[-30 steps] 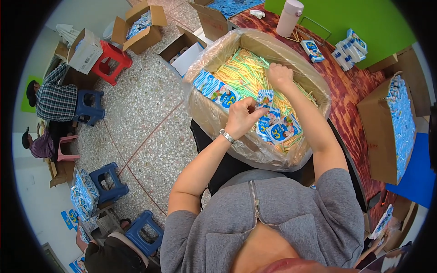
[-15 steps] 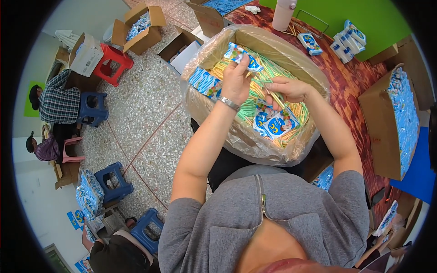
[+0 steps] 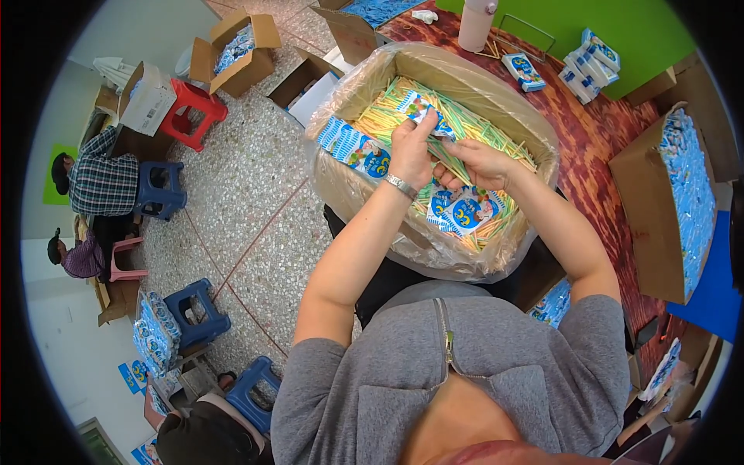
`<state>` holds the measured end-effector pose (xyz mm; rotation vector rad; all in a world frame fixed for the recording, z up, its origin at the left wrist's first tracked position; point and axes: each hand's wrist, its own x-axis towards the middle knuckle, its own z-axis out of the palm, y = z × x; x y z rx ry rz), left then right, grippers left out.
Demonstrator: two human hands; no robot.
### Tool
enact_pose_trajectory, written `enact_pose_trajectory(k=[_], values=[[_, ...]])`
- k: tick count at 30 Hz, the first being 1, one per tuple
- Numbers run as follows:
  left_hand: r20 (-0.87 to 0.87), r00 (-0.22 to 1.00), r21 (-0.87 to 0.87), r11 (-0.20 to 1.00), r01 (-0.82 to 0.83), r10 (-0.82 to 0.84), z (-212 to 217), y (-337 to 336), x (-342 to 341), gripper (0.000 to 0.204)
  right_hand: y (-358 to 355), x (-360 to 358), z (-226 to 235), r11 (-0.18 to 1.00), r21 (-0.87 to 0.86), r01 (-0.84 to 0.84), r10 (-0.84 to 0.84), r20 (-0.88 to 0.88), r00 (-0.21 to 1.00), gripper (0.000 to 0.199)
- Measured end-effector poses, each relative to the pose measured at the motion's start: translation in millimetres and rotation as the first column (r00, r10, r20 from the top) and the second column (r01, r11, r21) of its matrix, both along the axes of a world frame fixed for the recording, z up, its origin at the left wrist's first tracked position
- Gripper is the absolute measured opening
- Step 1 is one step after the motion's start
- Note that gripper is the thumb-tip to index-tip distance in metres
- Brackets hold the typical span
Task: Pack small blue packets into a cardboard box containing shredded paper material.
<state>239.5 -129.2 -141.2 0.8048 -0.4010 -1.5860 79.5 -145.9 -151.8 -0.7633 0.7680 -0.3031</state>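
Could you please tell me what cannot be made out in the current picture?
Head view: how many sticks the right hand grips; the hand itself covers part of them.
Head view: the lower part of the packet in the left hand; that hand hides it.
Head view: the bottom of the plastic-lined carton; its contents cover it.
Head view: the top of the pink bottle; the picture's upper edge cuts it off.
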Motion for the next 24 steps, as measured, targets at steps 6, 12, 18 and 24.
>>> enact_pose_trajectory(k=[6, 12, 18, 24], values=[[0.07, 0.998, 0.041, 0.999, -0.001, -0.002, -4, -1, 4, 0.019, 17, 11, 15, 0.987, -0.101, 0.127, -0.125, 0.021, 0.992, 0.04], [0.232, 0.965, -0.043, 0.993, -0.111, 0.118, -12, -11, 1, 0.021, 20, 16, 3, 0.999, -0.048, -0.018, 0.025, 0.158, 0.987, 0.034], [0.189, 0.981, -0.007, 0.999, -0.039, 0.039, -10, -1, -4, 0.022, 21, 15, 5, 0.997, -0.072, 0.017, -0.019, -0.025, 1.0, 0.028], [0.185, 0.98, -0.019, 0.997, -0.07, 0.073, -7, -1, -3, 0.018, 20, 20, 1, 0.997, -0.041, 0.07, -0.071, -0.025, 0.997, 0.025]])
